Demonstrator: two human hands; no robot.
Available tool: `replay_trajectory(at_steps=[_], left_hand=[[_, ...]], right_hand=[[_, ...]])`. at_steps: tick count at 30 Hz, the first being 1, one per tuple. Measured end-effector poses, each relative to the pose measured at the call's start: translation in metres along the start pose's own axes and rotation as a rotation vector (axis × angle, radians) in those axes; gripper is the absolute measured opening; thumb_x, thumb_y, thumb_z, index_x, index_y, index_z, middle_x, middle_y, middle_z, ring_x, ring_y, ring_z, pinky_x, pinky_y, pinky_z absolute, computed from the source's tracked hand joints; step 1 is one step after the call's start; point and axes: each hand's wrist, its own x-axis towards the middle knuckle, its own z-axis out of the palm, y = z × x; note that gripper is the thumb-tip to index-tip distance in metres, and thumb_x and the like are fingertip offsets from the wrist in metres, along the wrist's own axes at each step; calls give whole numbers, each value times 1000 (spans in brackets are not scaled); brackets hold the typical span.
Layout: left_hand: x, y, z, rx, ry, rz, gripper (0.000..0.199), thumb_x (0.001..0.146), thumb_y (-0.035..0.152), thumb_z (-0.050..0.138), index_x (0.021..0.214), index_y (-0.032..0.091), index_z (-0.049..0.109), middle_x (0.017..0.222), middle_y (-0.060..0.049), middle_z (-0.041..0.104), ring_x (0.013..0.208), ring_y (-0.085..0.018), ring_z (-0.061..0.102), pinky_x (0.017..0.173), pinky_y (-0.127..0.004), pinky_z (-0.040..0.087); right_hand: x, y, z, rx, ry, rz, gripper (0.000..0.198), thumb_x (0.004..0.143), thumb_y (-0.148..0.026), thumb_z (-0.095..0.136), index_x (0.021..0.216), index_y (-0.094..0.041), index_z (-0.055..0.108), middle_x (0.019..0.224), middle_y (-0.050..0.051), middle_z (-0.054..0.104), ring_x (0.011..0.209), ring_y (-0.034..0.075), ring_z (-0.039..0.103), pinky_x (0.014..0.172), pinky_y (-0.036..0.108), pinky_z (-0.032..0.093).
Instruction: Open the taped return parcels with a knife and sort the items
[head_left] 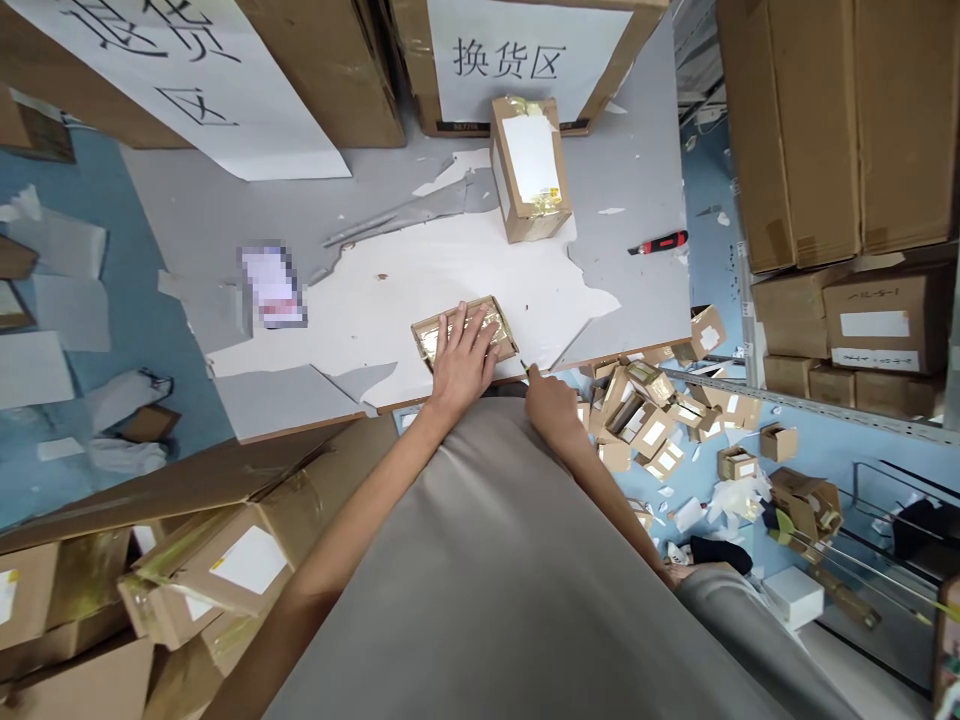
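Near the table's front edge lies a small flat cardboard box [491, 312], wrapped in shiny clear tape. My left hand [461, 365] rests on top of it, fingers spread and lying flat. Just right of the box, at the edge, my right hand [553, 405] is closed around a thin blade-like tool [526, 368]. Only the tool's narrow tip shows, apart from the box's right corner; its handle is hidden in the fist.
A taller taped box [534, 170] with a white label stands behind. On the right of the table [637, 130] lies a red and black utility knife [660, 243]. A blurred phone-like object [271, 285] lies left. Large labelled cartons [420, 60] line the back; boxes [649, 420] litter the floor.
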Motion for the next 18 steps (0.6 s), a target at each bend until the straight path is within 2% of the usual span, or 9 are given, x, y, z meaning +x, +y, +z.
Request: replay_trajectory(at_steps=[3,6,8,10,12,14,18], left_hand=[[1,-2,-2,6,-6,3,57,116,45,48,169,25,56,182,-12,48,180,-37,24,147,-72,10],[-1,-9,-8,28,-26,18,71,111,57,61,174,26,50,182,-14,48,179,-40,23,147,-72,8],[-7,-16,-15,46,-49,25,77,107,62,68,174,29,51,183,-14,47,179,-42,22,146,-73,7],[-18,-25,-24,61,-60,21,78,105,64,70,174,31,52,183,-14,46,179,-42,22,146,-74,9],[-33,-35,-33,69,-51,4,78,106,66,67,174,30,52,183,-15,47,179,-42,22,145,-74,11],[-52,-44,-42,79,-17,-23,78,108,67,62,175,29,51,183,-16,46,179,-42,22,145,-73,13],[-90,-50,-56,102,114,-91,81,109,70,57,178,27,46,184,-17,44,178,-41,26,144,-69,23]], right_hand=[[1,17,-13,19,96,48,45,116,-17,43,157,-8,60,125,28,82,124,34,82,98,41,63],[25,37,-24,97,185,107,33,118,-25,45,138,-10,68,124,27,82,121,35,81,100,41,61],[56,46,-23,255,215,81,29,120,-26,46,133,-12,67,125,24,82,116,31,82,101,39,61],[93,47,-14,555,174,-34,28,122,-28,41,136,-14,61,126,18,84,101,21,83,91,31,63],[128,38,0,829,132,-90,30,124,-29,34,138,-16,56,135,17,81,95,15,82,80,24,62],[153,20,14,950,104,-109,26,122,-26,35,132,-16,57,138,17,80,98,12,80,78,21,61],[168,-14,30,835,106,-203,23,118,-28,44,113,-16,64,116,11,81,97,13,74,85,21,59]])
